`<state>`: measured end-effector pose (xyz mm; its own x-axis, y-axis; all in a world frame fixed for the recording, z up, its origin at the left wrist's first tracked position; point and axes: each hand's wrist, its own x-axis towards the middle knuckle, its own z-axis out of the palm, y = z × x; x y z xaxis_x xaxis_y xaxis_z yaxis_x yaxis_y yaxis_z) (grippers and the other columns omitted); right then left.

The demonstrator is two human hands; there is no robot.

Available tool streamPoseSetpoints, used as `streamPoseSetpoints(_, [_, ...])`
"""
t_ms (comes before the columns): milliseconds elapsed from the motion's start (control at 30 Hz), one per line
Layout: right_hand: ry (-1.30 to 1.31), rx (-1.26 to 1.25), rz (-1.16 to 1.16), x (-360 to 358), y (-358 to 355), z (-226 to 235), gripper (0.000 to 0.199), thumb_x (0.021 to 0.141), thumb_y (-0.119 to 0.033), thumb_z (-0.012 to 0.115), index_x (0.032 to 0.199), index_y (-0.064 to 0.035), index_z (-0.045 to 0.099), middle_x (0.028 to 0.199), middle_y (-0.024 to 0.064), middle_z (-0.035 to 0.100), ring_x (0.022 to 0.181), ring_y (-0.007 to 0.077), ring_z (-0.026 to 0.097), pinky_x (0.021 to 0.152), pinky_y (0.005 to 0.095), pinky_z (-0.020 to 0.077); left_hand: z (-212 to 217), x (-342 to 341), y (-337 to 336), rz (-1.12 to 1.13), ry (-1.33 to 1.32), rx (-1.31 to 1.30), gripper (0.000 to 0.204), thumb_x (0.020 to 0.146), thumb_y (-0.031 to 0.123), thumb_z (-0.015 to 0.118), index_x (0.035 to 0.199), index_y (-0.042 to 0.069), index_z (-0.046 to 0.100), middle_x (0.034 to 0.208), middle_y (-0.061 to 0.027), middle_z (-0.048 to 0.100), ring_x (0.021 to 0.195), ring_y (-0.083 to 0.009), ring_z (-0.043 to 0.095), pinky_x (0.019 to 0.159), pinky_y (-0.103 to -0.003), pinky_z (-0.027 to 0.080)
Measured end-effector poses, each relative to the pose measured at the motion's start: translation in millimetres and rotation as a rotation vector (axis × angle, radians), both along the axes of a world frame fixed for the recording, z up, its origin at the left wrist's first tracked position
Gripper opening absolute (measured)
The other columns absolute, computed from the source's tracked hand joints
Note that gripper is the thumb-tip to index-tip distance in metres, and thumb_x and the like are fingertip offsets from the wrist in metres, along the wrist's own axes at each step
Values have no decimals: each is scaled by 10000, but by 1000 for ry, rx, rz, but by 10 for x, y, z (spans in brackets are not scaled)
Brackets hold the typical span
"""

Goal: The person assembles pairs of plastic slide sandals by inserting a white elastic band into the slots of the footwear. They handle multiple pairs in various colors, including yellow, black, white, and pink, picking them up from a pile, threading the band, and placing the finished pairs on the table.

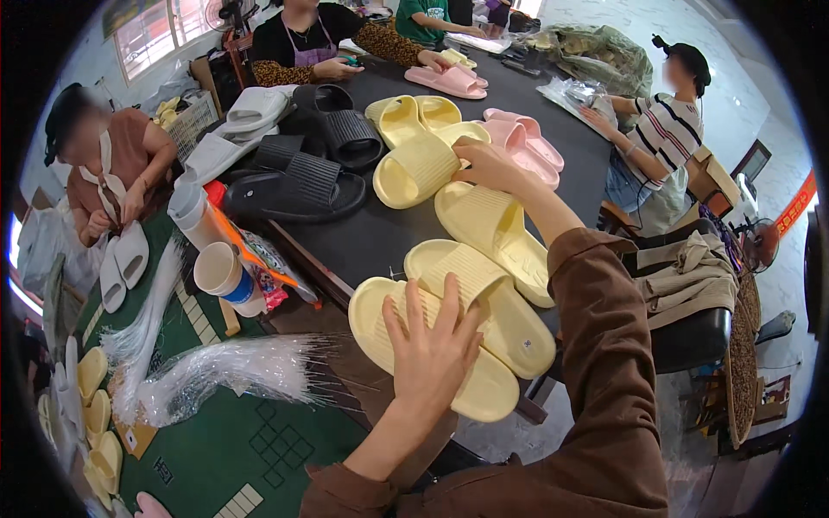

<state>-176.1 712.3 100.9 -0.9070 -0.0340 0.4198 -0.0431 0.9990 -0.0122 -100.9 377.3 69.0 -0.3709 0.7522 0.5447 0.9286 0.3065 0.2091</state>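
My left hand (432, 345) lies with its fingers spread on the ribbed strap of a pale yellow slipper (488, 386) near the table's front edge. Tight beside that one is a second yellow slipper (522, 341). Farther off, my right hand (496, 164) has its fingers closed at the strap edge of another yellow slipper (414, 173); some fingertips are hidden. Between my hands another yellow slipper (527, 263) points toward me. More yellow slippers (397, 121) sit just beyond my right hand, with pink slippers (535, 151) to their right.
Black slippers (298, 190) and white slippers (255, 112) crowd the dark table's left side. Paper cups (226, 272) and bundles of clear plastic strands (233, 371) are on the green table (233, 440). Several people work around the tables. A chair (691, 337) with clothing stands right.
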Motion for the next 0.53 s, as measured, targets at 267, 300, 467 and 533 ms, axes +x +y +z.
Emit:
streamPoseSetpoints(267, [112,-69,-547,721,-83,467,326,793,-349,689,875,-34,666,836,165,662,813,339,644,707,440,493,25,-4,-17,-17,-43,15,336,815,346,666,1097,165,654,1394,-102,454,1252,-452,375,1015,-663,255])
streamPoseSetpoints(300, [119,-76,-610,874,-83,533,334,794,-356,690,867,-31,664,833,174,660,816,340,645,707,435,494,25,4,-1,-14,-38,26,324,817,342,664,1084,159,656,1393,-103,454,1253,-452,374,1017,-663,255])
streamPoseSetpoints(467, [-213,-272,-439,1282,63,237,290,780,-319,720,878,-50,672,917,127,665,876,278,639,752,398,488,-11,1,11,-2,-7,27,288,810,312,676,1037,138,650,1392,-105,454,1264,-448,369,1026,-658,260])
streamPoseSetpoints(533, [-158,-380,-249,1258,104,86,362,762,-367,750,841,-27,656,902,195,655,903,232,654,817,366,468,-37,6,20,2,5,15,314,795,312,694,1060,148,654,1401,-108,447,1279,-443,356,1032,-655,259])
